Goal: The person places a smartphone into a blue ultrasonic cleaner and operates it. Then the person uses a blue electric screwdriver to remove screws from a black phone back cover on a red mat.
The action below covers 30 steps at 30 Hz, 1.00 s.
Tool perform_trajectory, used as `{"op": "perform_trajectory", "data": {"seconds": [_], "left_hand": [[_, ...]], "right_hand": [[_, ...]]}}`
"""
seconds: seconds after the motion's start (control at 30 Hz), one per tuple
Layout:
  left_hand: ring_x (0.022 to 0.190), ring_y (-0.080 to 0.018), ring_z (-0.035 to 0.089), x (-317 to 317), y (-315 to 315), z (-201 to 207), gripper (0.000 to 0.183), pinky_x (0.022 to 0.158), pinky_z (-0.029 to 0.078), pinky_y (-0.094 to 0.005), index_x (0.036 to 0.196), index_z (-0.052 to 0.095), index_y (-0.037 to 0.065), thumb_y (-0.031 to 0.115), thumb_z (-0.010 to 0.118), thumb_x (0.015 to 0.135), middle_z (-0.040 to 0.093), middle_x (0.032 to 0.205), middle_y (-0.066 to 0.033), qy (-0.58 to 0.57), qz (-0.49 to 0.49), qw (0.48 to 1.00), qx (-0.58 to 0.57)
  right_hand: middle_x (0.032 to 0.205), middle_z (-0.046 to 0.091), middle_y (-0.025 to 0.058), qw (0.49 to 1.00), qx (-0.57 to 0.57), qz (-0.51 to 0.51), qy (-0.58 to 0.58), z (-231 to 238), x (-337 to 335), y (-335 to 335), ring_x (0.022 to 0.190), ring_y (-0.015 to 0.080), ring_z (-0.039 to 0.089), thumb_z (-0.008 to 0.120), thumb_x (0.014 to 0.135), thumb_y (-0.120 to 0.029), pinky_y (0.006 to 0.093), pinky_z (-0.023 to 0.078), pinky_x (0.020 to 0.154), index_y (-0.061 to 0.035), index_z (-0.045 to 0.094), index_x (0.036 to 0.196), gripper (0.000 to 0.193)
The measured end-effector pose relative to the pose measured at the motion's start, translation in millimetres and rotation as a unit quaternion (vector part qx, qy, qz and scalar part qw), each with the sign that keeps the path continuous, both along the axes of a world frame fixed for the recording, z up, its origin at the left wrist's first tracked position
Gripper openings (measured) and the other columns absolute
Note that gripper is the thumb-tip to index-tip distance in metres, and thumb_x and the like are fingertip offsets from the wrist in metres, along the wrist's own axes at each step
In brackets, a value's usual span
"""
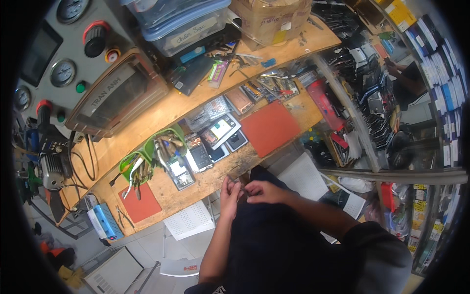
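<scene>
My left hand point(229, 195) and my right hand point(263, 191) are close together in front of my body, just off the front edge of the wooden workbench point(215, 183). The fingers of both are curled, in a pinch. Something small and dark seems to be between them, too small to name. Nearest on the bench are several opened phones or tablets: a white-framed one point(221, 131), a dark one point(198, 156) and one with exposed inner parts point(182, 175). To the right of these lies a red-brown mat point(270, 128).
Green baskets point(147, 147) of pliers and hand tools stand left of the devices. A grey machine point(44, 73) with gauges fills the far left. Blue-lidded plastic bins point(191, 32) and a cardboard box point(269, 19) sit at the back. White perforated stools point(190, 220) stand near the bench.
</scene>
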<state>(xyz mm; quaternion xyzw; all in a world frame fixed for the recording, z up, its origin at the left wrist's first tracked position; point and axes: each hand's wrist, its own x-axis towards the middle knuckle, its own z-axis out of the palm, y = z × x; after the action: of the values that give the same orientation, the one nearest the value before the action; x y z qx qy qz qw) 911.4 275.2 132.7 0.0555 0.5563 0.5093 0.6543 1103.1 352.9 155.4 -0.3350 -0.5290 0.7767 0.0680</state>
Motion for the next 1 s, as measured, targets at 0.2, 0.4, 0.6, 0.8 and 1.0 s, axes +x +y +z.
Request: {"op": "perform_trajectory", "data": {"seconds": [0.2,0.4,0.6,0.8,1.0], "left_hand": [[0.119,-0.0141,0.059,49,85,5,0.051,0.101,0.048,-0.0307,0.149,0.046,0.008,0.015,0.064,0.102,0.061,0.135,-0.0062,-0.106,0.04,0.99,0.089],[0.125,-0.026,0.059,65,94,-25,0.046,0.107,0.045,-0.0376,0.142,0.053,0.003,0.033,0.056,0.106,0.064,0.134,-0.0125,0.186,-0.024,0.982,0.019],[0.115,-0.0383,0.064,117,8,-88,0.037,0.1,0.05,-0.0454,0.127,0.066,0.007,0.033,0.063,0.1,0.069,0.12,-0.0162,0.307,-0.241,0.908,-0.153],[0.116,-0.0378,0.064,186,-54,-124,0.027,0.096,0.052,-0.0469,0.117,0.069,0.011,0.027,0.063,0.096,0.07,0.118,-0.0191,0.315,-0.457,0.823,-0.116],[0.108,-0.0384,0.067,201,-96,-92,0.024,0.096,0.053,-0.0471,0.111,0.068,0.003,0.021,0.061,0.097,0.072,0.108,-0.0201,0.086,-0.303,0.949,-0.001]], "right_hand": [[0.123,0.065,0.0129,0.995,0.059,0.03,-0.076,11,39,102,0.111,0.024,0.064,0.089,0.079,-0.035,0.0394,0.051,0.095,-0.0064,0.054,0.137,0.074],[0.129,0.062,0.0165,0.881,0.416,0.117,-0.191,-37,70,224,0.115,0.032,0.061,0.087,0.077,-0.026,0.0439,0.047,0.101,-0.0015,0.049,0.143,0.08],[0.137,0.054,0.018,0.759,0.565,0.224,-0.232,-65,105,268,0.126,0.0368,0.05,0.083,0.077,-0.026,0.0486,0.039,0.105,-0.0013,0.051,0.14,0.075],[0.131,0.058,0.0221,0.66,0.395,0.543,-0.338,-73,176,200,0.128,0.0427,0.052,0.072,0.088,-0.043,0.0546,0.043,0.104,-0.0071,0.064,0.124,0.052],[0.103,0.073,0.0164,0.735,-0.138,0.638,-0.183,-38,216,188,0.096,0.0357,0.071,0.063,0.098,-0.021,0.0443,0.055,0.082,-0.0056,0.069,0.112,0.021]]}}
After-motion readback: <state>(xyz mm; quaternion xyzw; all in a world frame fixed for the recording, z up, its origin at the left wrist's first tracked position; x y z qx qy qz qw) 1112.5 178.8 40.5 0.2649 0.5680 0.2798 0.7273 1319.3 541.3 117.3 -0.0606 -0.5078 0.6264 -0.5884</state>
